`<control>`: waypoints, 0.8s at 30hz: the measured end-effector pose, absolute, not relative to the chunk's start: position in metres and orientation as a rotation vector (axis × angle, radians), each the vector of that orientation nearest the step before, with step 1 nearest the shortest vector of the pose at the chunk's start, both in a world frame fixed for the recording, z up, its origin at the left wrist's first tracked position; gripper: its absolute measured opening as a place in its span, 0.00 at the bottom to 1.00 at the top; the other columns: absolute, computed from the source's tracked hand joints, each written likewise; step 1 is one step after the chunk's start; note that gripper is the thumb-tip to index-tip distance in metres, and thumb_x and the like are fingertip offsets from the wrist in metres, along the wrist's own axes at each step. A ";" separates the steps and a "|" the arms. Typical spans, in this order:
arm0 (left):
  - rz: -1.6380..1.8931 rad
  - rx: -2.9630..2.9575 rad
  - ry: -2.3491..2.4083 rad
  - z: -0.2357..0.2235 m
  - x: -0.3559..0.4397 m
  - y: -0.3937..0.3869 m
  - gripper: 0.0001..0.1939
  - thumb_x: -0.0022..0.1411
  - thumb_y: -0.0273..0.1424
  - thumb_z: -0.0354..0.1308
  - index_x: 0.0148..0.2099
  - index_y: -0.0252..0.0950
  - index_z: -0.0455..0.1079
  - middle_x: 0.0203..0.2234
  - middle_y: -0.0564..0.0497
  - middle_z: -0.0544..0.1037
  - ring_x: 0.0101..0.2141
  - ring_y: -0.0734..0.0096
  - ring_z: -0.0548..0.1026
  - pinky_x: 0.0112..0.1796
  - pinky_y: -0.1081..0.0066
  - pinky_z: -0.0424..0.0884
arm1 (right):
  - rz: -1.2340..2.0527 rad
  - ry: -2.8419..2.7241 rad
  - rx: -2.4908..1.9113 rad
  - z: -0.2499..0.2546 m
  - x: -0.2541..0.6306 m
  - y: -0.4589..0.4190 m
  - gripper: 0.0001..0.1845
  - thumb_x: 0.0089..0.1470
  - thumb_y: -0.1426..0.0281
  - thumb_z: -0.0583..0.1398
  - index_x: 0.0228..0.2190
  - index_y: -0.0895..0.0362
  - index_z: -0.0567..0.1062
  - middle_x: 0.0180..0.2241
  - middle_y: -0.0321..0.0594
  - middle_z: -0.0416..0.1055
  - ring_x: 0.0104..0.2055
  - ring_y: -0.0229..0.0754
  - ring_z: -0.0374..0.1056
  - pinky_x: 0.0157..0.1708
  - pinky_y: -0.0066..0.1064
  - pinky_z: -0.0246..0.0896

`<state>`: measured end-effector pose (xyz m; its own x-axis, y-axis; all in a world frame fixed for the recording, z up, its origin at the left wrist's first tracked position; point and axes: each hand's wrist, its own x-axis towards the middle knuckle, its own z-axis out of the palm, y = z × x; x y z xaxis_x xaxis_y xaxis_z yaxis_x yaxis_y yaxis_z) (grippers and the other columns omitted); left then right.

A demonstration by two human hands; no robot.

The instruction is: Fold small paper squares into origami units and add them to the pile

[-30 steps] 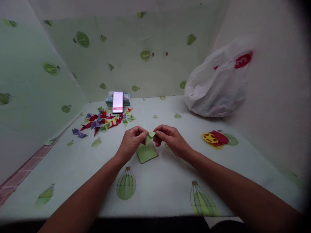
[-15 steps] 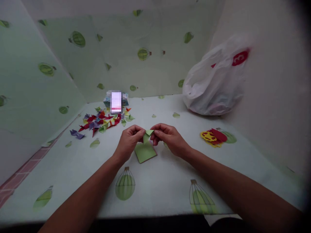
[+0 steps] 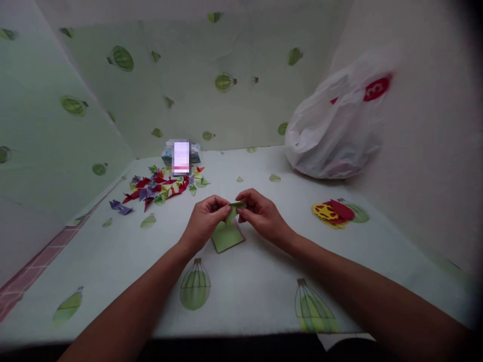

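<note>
Between my two hands is a small folded piece of green origami paper (image 3: 233,213), held just above the table. My left hand (image 3: 207,217) pinches its left side between thumb and fingers. On its upper right edge, my right hand (image 3: 260,213) grips it with thumb and forefinger. Beneath them a stack of square green paper (image 3: 228,238) lies flat on the table, its top partly covered by the fingers and the folded piece. The exact folds are too small to make out.
Many-coloured folded paper figures (image 3: 158,187) lie heaped at the back left. Behind them a lit, blurred phone (image 3: 181,157) leans on a tissue box (image 3: 195,153). A white plastic bag (image 3: 335,136) stands at the back right, with red and yellow cut-out shapes (image 3: 332,213) in front of it.
The folded green paper has been turned and its upper flap now looks narrower. My right fingers have shifted their grip along its top edge. The stack stays put.
</note>
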<state>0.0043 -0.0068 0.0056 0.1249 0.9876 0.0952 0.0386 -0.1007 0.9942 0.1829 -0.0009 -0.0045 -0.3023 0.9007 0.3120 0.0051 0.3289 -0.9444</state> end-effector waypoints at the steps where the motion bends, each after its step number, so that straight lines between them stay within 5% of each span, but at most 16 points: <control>1: 1.163 1.381 1.111 0.006 0.004 -0.007 0.07 0.53 0.32 0.66 0.32 0.34 0.75 0.25 0.54 0.74 0.26 0.76 0.69 0.30 0.73 0.64 | 1.043 -1.666 -0.841 -0.004 0.183 -0.002 0.04 0.55 0.73 0.60 0.35 0.55 0.69 0.27 0.31 0.69 0.27 0.35 0.70 0.30 0.28 0.65; 6: 1.143 1.346 1.109 0.009 0.005 -0.008 0.08 0.53 0.33 0.66 0.33 0.34 0.75 0.24 0.53 0.75 0.26 0.76 0.69 0.30 0.73 0.64 | 0.822 -1.776 -0.867 -0.004 0.185 -0.006 0.05 0.56 0.77 0.56 0.32 0.56 0.70 0.26 0.31 0.69 0.26 0.33 0.71 0.29 0.27 0.63; 24: 1.138 1.202 1.039 0.014 0.008 -0.010 0.07 0.52 0.32 0.64 0.30 0.33 0.74 0.19 0.56 0.71 0.22 0.80 0.63 0.26 0.74 0.59 | 0.919 -1.725 -0.765 -0.003 0.187 -0.004 0.09 0.53 0.79 0.56 0.27 0.57 0.74 0.26 0.35 0.74 0.28 0.36 0.72 0.32 0.29 0.66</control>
<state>0.0075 -0.0100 0.0141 0.1461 0.9893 -0.0008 -0.0908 0.0142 0.9958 0.1869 -0.0045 -0.0032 -0.3044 0.8284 0.4701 0.0722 0.5122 -0.8558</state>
